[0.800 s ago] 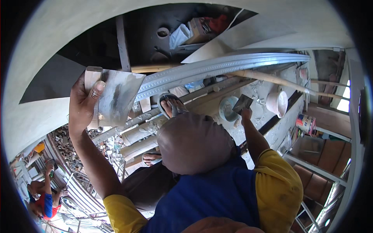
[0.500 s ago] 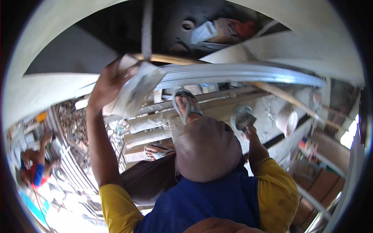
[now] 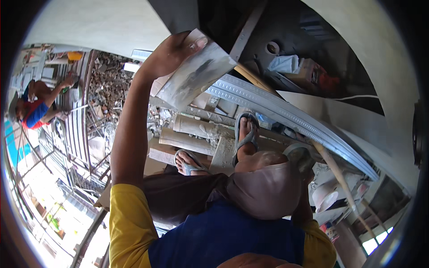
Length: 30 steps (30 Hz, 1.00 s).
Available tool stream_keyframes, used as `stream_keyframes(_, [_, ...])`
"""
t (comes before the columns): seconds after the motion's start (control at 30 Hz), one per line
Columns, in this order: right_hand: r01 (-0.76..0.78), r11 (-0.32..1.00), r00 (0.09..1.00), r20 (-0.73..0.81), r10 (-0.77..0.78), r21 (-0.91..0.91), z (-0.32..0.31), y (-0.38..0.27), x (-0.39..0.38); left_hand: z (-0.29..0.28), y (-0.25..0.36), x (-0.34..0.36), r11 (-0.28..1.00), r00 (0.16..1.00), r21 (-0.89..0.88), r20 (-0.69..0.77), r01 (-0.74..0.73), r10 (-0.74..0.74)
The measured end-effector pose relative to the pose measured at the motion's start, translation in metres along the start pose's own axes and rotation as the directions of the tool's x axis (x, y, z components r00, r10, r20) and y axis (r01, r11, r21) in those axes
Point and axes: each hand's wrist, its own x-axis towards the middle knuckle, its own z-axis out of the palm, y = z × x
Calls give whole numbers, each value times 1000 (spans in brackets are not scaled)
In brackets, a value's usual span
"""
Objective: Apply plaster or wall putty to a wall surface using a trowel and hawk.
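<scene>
My left hand (image 3: 170, 51) is closed on a flat, plaster-smeared scraper board (image 3: 196, 73), raised high at the upper middle. At the lower right, my right hand (image 3: 307, 177) is mostly hidden behind my raised knee, so its fingers and anything in them are unclear. It is beside a round bowl (image 3: 295, 152), itself partly covered by the knee. My sandalled feet (image 3: 246, 134) rest on dusty planks and round timbers (image 3: 187, 140) below the board.
Silver metal channels (image 3: 286, 116) cross diagonally, with a bamboo pole (image 3: 339, 178) beside a white pot (image 3: 326, 201). A dark opening holds a box (image 3: 308, 73). Rubble (image 3: 109, 80) lies at upper left; a co-worker (image 3: 38, 111) is near scaffold bars (image 3: 76, 143).
My view has swung round. My left hand and board have moved up and rightward, the board tilting. My right hand and bowl have slipped behind my knee.
</scene>
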Motion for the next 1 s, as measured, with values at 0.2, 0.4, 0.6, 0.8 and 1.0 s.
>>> stream_keyframes(0.2, [245,857,953,-275,-127,453,-111,-169,114,-14,-6,-15,970,976,113,3,214,-216])
stream_keyframes(0.4, [431,685,879,-103,-465,587,-185,-377,130,12,-104,-33,725,888,-525,153,446,-435])
stream_keyframes(0.6, [685,565,659,-61,-750,459,-133,-477,139,61,-165,-70,327,799,-810,261,487,-542])
stream_keyframes(0.8, [741,458,626,-257,-736,491,-135,-478,132,108,-205,-104,183,740,-891,214,416,-638])
stream_keyframes(1.0, [722,384,559,-158,-814,576,-141,-476,110,127,-206,-96,109,795,-917,268,384,-543])
